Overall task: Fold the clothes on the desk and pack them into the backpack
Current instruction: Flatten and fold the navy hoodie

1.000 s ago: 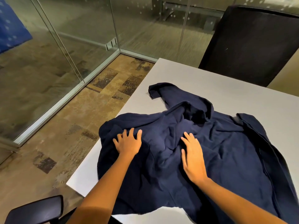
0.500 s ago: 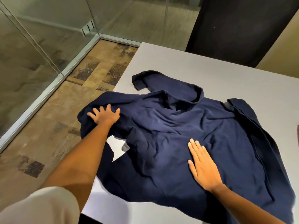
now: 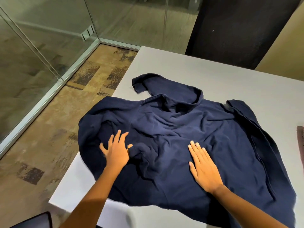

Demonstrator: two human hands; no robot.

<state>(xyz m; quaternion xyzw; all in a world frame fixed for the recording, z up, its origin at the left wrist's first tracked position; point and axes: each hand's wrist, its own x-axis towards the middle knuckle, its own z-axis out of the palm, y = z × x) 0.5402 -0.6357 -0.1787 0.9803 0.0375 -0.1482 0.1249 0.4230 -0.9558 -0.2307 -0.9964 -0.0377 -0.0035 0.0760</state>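
Note:
A dark navy top [image 3: 189, 139] lies spread and wrinkled over the grey desk [image 3: 181, 69], its collar toward the far side and its left part hanging past the desk's left edge. My left hand [image 3: 117, 151] rests flat on the cloth near that edge, fingers spread. My right hand [image 3: 203, 165] lies flat on the middle of the garment with straight fingers. No backpack is in view.
A black chair back [image 3: 238, 28] stands behind the desk's far edge. Glass walls [image 3: 41, 46] and patterned carpet [image 3: 54, 129] lie to the left. A brownish cloth edge [image 3: 301, 142] shows at the right border. A dark armrest [image 3: 36, 221] sits bottom left.
My left hand has slid from the garment's far left edge back inward and nearer to me, flattening the cloth over the desk corner. My right hand has stayed flat on the middle.

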